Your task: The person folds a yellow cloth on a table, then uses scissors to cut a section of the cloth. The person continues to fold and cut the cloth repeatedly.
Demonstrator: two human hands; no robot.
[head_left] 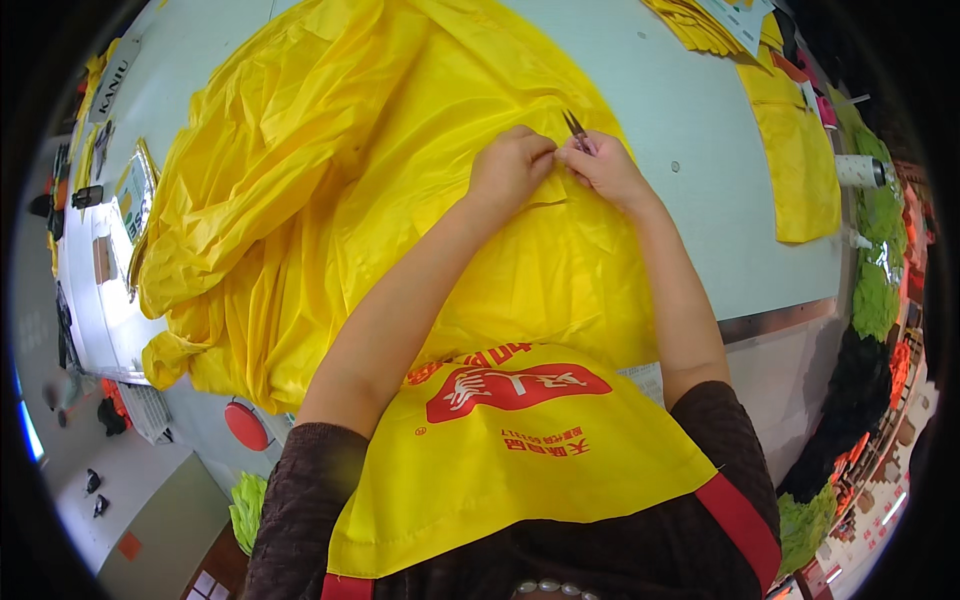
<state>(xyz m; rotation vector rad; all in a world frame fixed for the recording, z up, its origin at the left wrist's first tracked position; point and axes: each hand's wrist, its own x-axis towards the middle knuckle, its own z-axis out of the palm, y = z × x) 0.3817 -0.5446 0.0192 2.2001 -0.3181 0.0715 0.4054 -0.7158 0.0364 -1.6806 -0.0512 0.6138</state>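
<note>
A large, crumpled piece of shiny yellow fabric (420, 140) spreads over the pale table (700, 210) and hangs over its near edge at the left. On its right part my left hand (508, 170) is closed, thumb and fingertips pinching at the cloth. Close beside it, my right hand (607, 172) is curled around small thread snips (574, 126), their dark pointed tips sticking out up and away from me. The fingertips of both hands nearly meet; what lies between them is too small to make out. A short dark slit or seam shows in the fabric just below them.
Folded yellow cloth (795, 170) lies at the table's right side, by a white cylinder (858, 171). Bright green bundles (880, 230) are heaped beyond. At the left lies a printed packet in shiny wrap (133, 200). A red round seat (246, 426) stands below the table.
</note>
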